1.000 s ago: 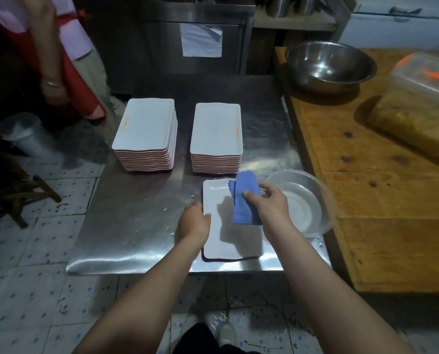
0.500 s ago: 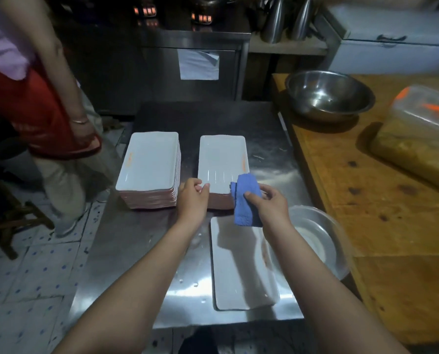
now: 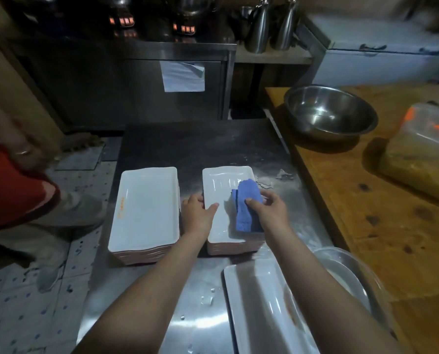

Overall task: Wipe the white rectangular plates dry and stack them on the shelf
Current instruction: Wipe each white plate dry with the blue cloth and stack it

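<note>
Left hand: Your left hand [image 3: 199,215] grips the left edge of the top plate [image 3: 222,185], thumb laid over the rim and fingers curled down the side.
Right hand: Your right hand [image 3: 269,212] pinches a folded blue cloth [image 3: 247,208], thumb on top. The cloth lies on the same plate, under that hand and just ahead of it.
Top plate: It sits between your two hands, crowning a stack of plates [image 3: 233,247] on the steel table [image 3: 187,149].
Second stack: Another pile of white plates [image 3: 146,210] stands just left of your left hand, with an orange mark along its left rim.
Loose plate: A single white plate [image 3: 259,307] lies flat under your right forearm, nearer to you than either hand.
Clear bowl: A clear bowl [image 3: 351,274] rests just right of that forearm.
Counter: A steel bowl [image 3: 330,111] and a plastic container [image 3: 422,154] sit on the wooden counter [image 3: 392,226], well right of your right hand.
Bystander: A person in red [image 3: 8,190] stands well left of your left hand.
</note>
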`<action>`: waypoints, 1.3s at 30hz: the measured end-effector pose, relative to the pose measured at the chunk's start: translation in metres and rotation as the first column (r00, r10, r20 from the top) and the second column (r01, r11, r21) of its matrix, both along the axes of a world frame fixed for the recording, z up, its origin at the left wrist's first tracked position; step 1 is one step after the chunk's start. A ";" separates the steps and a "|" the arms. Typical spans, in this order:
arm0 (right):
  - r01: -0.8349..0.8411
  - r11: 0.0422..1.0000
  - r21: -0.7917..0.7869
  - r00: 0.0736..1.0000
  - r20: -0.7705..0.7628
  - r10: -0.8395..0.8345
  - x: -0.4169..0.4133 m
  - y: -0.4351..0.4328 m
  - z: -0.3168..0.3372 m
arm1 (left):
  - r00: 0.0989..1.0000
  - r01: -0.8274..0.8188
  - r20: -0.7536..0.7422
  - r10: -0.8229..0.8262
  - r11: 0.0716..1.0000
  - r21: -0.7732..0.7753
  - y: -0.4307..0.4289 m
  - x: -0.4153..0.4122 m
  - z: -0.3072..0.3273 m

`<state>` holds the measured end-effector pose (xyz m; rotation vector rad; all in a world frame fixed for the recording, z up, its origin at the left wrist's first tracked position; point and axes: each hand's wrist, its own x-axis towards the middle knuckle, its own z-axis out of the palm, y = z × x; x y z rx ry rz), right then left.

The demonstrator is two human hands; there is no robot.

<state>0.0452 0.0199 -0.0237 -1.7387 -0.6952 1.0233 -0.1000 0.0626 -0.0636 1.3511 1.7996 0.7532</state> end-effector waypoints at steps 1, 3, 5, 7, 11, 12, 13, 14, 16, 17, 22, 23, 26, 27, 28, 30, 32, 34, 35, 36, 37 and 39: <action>0.006 1.000 -0.007 1.000 0.001 -0.006 0.000 0.002 -0.001 | 1.000 -0.002 0.001 0.002 1.000 0.007 0.001 0.000 -0.001; 0.023 1.000 -0.021 1.000 -0.003 -0.023 0.000 0.004 -0.003 | 1.000 -0.013 -0.019 0.014 1.000 0.013 0.003 0.000 -0.001; 0.040 0.999 -0.033 0.999 -0.017 -0.041 0.000 0.005 -0.005 | 0.998 -0.029 -0.046 0.030 0.999 0.031 0.004 0.001 0.001; 0.050 0.998 -0.042 0.998 -0.029 -0.051 0.001 0.004 -0.005 | 0.996 -0.048 -0.074 0.052 0.997 0.056 0.004 0.001 0.003; 0.054 0.998 -0.035 0.998 -0.032 -0.055 0.003 0.003 -0.002 | 0.993 -0.060 -0.093 0.067 0.996 0.072 0.004 0.003 0.009; 0.055 0.998 -0.029 0.998 -0.036 -0.056 0.004 0.003 0.000 | 0.993 -0.066 -0.088 0.072 0.996 0.064 0.004 0.004 0.011; 0.057 0.998 -0.023 0.998 -0.038 -0.057 0.005 0.002 0.001 | 0.993 -0.069 -0.089 0.074 0.996 0.054 0.004 0.005 0.013; 0.058 0.998 -0.017 0.998 -0.036 -0.059 0.006 0.001 0.004 | 0.993 -0.065 -0.092 0.069 0.997 0.043 0.003 0.005 0.015; 0.066 0.998 0.000 0.997 -0.041 -0.066 0.008 -0.002 0.008 | 0.994 -0.049 -0.099 0.051 0.999 0.023 0.003 0.006 0.018; 0.074 0.997 0.010 0.996 -0.048 -0.074 0.009 -0.003 0.011 | 0.994 -0.043 -0.101 0.044 0.999 0.013 0.002 0.006 0.020; 0.102 0.993 0.066 0.990 -0.100 -0.096 0.019 -0.013 0.029 | 0.998 -0.043 -0.053 0.041 0.998 -0.038 -0.006 0.006 0.032; 0.101 0.992 0.075 0.989 -0.116 -0.092 0.022 -0.016 0.033 | 0.999 -0.046 -0.029 0.045 0.998 -0.044 -0.009 0.007 0.035; 0.080 0.992 0.099 0.986 -0.151 -0.065 0.030 -0.027 0.046 | 0.996 -0.066 0.065 0.069 0.997 -0.050 -0.018 0.011 0.048; 0.063 0.992 0.106 0.987 -0.151 -0.047 0.033 -0.031 0.051 | 0.991 -0.074 0.104 0.079 0.996 -0.054 -0.023 0.013 0.053; 0.040 0.993 0.114 0.989 -0.146 -0.023 0.035 -0.036 0.056 | 0.986 -0.079 0.143 0.087 0.995 -0.055 -0.028 0.016 0.059; -0.017 0.991 0.135 0.990 -0.135 0.035 0.039 -0.047 0.063 | 0.973 -0.078 0.215 0.089 0.995 -0.057 -0.043 0.023 0.068; -0.089 0.986 0.142 0.989 -0.106 0.105 0.040 -0.059 0.070 | 0.948 -0.069 0.306 0.090 0.995 -0.079 -0.061 0.029 0.077; -0.172 0.977 0.126 0.982 -0.054 0.180 0.038 -0.071 0.074 | 0.930 -0.066 0.355 0.094 0.994 -0.090 -0.080 0.035 0.084; -0.209 0.971 0.115 0.976 -0.036 0.215 0.037 -0.077 0.075 | 0.927 -0.068 0.361 0.100 0.993 -0.099 -0.090 0.038 0.087; -0.241 0.964 0.109 0.969 -0.024 0.245 0.035 -0.083 0.075 | 0.918 -0.070 0.382 0.108 0.991 -0.113 -0.099 0.040 0.090; -0.272 0.956 0.108 0.961 -0.009 0.275 0.033 -0.089 0.074 | 0.896 -0.069 0.428 0.117 0.990 -0.126 -0.109 0.042 0.093; -0.326 0.938 0.117 0.945 0.052 0.322 0.029 -0.102 0.071 | 0.847 -0.069 0.514 0.136 0.987 -0.148 -0.126 0.046 0.098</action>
